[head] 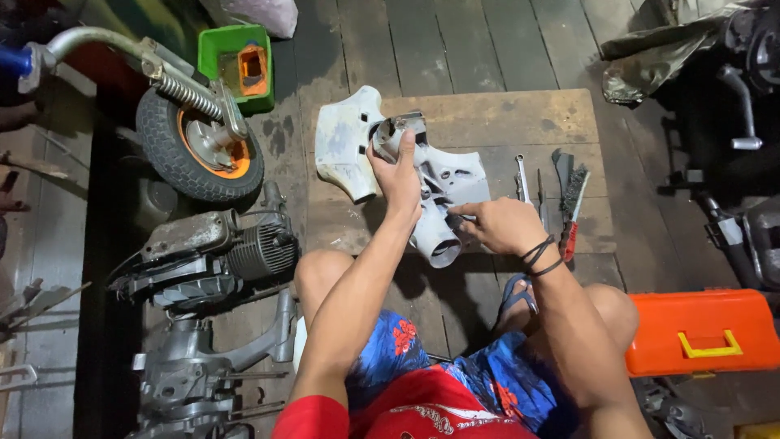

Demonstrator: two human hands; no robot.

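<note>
Pale grey moulded scooter headset cover, scuffed, with flared wing and round tubular neck, lies on a worn plywood board. Left hand grips its upper rim. Right hand is clenched around a thin metal tool at the neck.

I count one grey scooter headset housing in my two hands, one wooden board under it, one wire brush, one spanner, one small wheel, one engine, one orange toolbox and one green box.
</note>
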